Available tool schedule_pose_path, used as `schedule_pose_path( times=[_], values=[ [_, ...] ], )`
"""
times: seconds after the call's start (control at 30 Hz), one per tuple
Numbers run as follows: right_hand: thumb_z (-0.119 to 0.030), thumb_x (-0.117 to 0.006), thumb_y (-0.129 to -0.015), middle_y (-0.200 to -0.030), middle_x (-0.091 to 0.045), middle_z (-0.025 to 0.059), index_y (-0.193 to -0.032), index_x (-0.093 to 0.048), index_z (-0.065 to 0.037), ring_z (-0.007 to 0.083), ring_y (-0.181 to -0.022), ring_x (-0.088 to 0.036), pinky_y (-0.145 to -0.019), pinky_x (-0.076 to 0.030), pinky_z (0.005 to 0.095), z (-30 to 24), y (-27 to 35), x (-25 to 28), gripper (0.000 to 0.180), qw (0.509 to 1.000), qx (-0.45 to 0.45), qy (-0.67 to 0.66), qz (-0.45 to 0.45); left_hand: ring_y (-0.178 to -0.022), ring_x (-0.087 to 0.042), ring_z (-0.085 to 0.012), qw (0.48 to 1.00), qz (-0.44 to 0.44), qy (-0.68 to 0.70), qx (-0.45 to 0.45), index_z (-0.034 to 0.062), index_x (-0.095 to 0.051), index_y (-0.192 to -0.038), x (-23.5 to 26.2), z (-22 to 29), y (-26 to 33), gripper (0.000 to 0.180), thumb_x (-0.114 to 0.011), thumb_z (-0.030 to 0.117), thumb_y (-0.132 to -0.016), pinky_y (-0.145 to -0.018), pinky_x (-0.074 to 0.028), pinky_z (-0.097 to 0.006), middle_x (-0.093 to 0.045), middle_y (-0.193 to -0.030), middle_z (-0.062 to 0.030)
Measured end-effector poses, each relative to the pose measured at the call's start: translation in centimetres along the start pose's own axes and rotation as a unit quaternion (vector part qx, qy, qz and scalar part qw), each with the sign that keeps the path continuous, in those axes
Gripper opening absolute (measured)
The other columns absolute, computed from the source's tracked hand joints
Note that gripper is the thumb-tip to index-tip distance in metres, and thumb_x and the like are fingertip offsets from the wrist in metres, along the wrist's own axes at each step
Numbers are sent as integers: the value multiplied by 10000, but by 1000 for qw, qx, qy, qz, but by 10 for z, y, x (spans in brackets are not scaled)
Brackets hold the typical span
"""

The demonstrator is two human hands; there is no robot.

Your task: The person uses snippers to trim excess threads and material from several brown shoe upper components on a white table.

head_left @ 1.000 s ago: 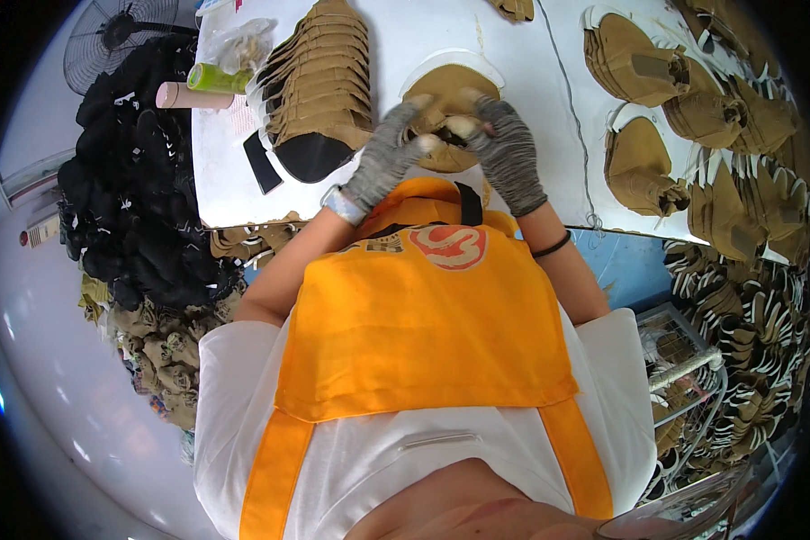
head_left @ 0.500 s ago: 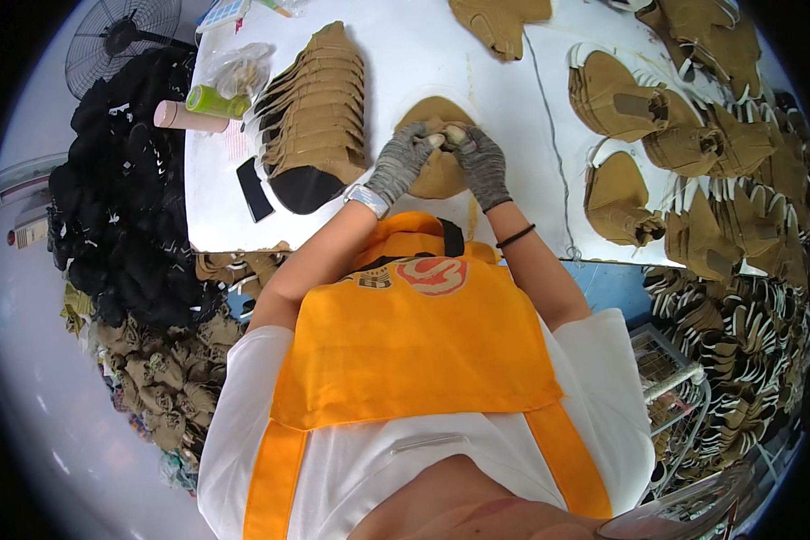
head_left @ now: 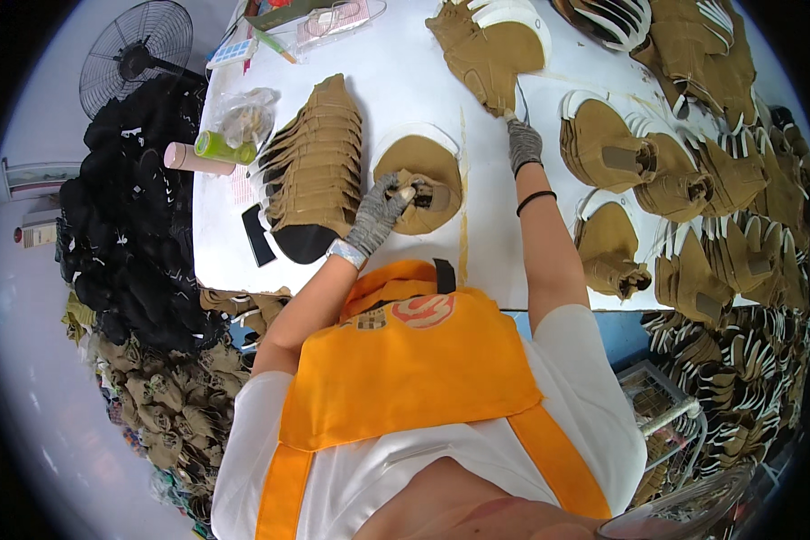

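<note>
In a grey knitted glove, my left hand [head_left: 380, 216] grips the near edge of a brown shoe upper [head_left: 423, 155] with a white rim, which lies on the table in front of me. My right hand [head_left: 525, 147], gloved the same way, is stretched forward. Its fingertips are closed on the near end of a brown shoe upper in a small pile [head_left: 490, 58] at the back. Left of my left hand stands a long row of overlapping brown uppers [head_left: 319, 162] with a black piece [head_left: 304, 243] at its near end.
Several stacks of brown uppers [head_left: 603, 144] cover the right of the white table [head_left: 495, 229]. At the left lie a phone [head_left: 258, 236], a pink bottle [head_left: 193, 160], a green bottle [head_left: 220, 148] and a plastic bag [head_left: 246, 115]. Piles of black pieces [head_left: 135, 216] and a fan [head_left: 135, 58] are beyond the left edge.
My right hand has left the front upper and reached forward to the pile at the back. My left hand stays on the front upper, which now shows its opening.
</note>
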State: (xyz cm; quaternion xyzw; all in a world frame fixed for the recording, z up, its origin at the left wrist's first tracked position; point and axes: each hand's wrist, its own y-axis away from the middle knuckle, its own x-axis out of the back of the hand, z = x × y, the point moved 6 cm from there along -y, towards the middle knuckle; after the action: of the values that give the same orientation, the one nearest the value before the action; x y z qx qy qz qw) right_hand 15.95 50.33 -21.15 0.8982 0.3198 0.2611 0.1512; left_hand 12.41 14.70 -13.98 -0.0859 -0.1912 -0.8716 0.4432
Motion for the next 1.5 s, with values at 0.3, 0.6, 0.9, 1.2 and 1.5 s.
schedule_pose_path(
  times=[0.3, 0.6, 0.9, 1.2, 1.5],
  values=[
    [-256, -656, -827, -529, -401, -23, -705, -550, -114, 111, -396, -340, -403, -278, 266, -59, 19, -26, 216, 914, -92, -378, -115, -1052, -505, -145, 984, -23, 176, 2, 14, -482, -1243, -6, 26, 9, 483, -676, 235, -860, -937, -419, -266, -542, -1169, -70],
    [-178, -624, -860, -560, -434, -56, -702, -531, -110, 57, -428, -329, -419, -267, 224, -141, 90, 50, 195, 919, -1, -375, -125, -1009, -515, -164, 995, -13, 99, 14, 15, -478, -1243, 0, 14, -10, 560, -696, 327, -831, -877, -441, -270, -550, -1128, -98],
    [-206, -637, -848, -666, -492, -25, -791, -555, -82, 78, -559, -444, -542, -379, 232, -149, 252, 86, 160, 841, 178, -479, -178, -1233, -425, -242, 967, 13, 121, -225, 4, -352, -1383, 37, 132, 28, 776, -633, 479, -837, -1048, -319, -342, -447, -1346, -157],
    [-318, -678, -840, -874, -577, 12, -1060, -610, -39, 91, -734, -509, -661, -422, 207, -152, 320, 81, 362, 886, 231, -320, -243, -1094, -561, -236, 887, -107, 432, -119, 9, -430, -1295, 65, 235, 89, 562, -667, 221, -831, -931, -475, -347, -546, -1224, -128],
    [-222, -737, -776, -838, -574, 47, -972, -643, -45, 196, -753, -541, -699, -447, 271, -225, 393, 89, 281, 775, 629, 1, -62, -1074, -584, -279, 819, -133, 556, -53, -3, -404, -1294, 75, 218, 110, 480, -591, 170, -888, -885, -526, -398, -541, -1227, -164]
  ],
)
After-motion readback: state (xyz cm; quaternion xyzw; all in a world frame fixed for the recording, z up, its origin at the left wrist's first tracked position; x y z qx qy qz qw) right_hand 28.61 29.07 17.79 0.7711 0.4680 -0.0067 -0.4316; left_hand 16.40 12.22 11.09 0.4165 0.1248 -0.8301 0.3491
